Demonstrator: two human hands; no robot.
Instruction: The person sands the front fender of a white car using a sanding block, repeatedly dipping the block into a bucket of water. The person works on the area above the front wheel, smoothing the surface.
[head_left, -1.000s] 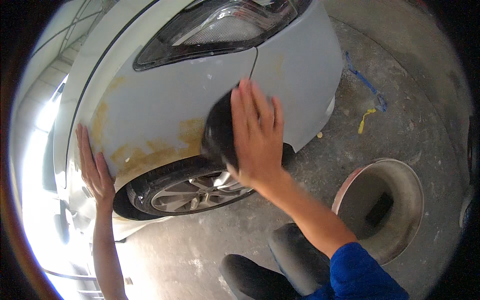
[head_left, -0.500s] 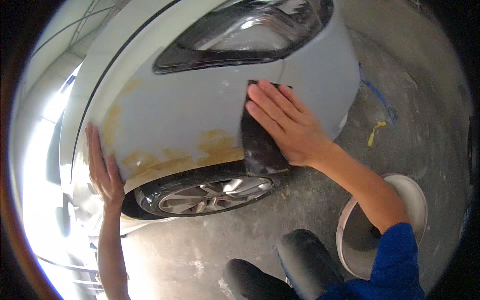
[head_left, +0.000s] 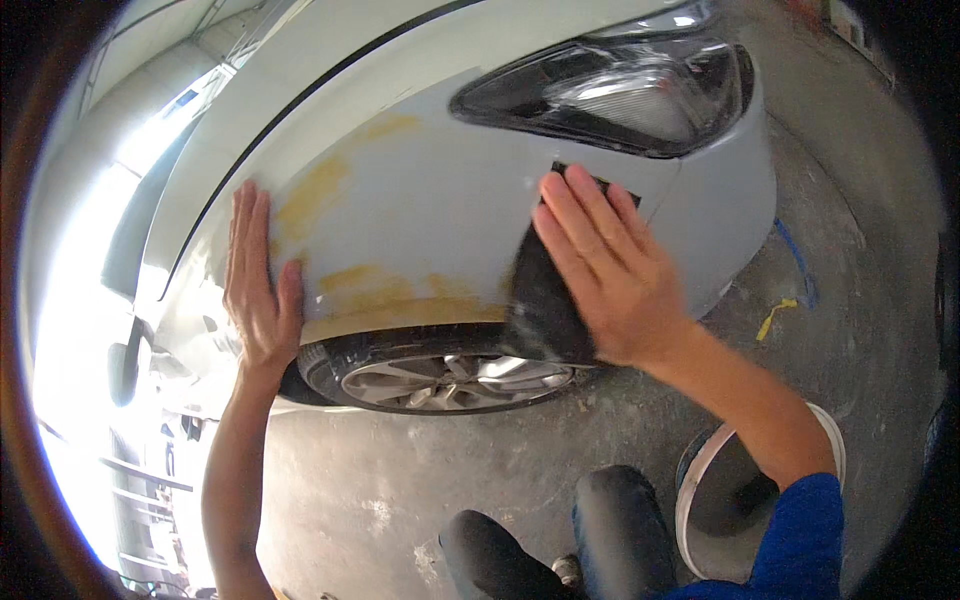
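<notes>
The grey-primed front fender and bumper of a car [head_left: 430,210] fill the middle, with ochre patches [head_left: 400,292] above the wheel arch. My right hand [head_left: 625,275] presses a black sheet of sandpaper [head_left: 548,305] against the panel, below the headlight [head_left: 640,95]. Its fingers lie flat and close together over the sheet, whose lower part hangs over the arch edge by the tyre. On the left, my left hand [head_left: 262,275] rests flat on the pale bodywork beside the primed area, thumb apart, holding nothing.
Under the arch sits the wheel [head_left: 455,383] with silver spokes. A round white-rimmed bucket [head_left: 690,505] stands on the concrete floor below my right forearm, near my knees [head_left: 625,520]. Blue [head_left: 797,260] and yellow strips [head_left: 775,318] lie on the floor at the right.
The view has shifted, so the headlight now sits further right in it. My right hand still presses the sandpaper on the panel, and my left hand still rests flat on the bodywork.
</notes>
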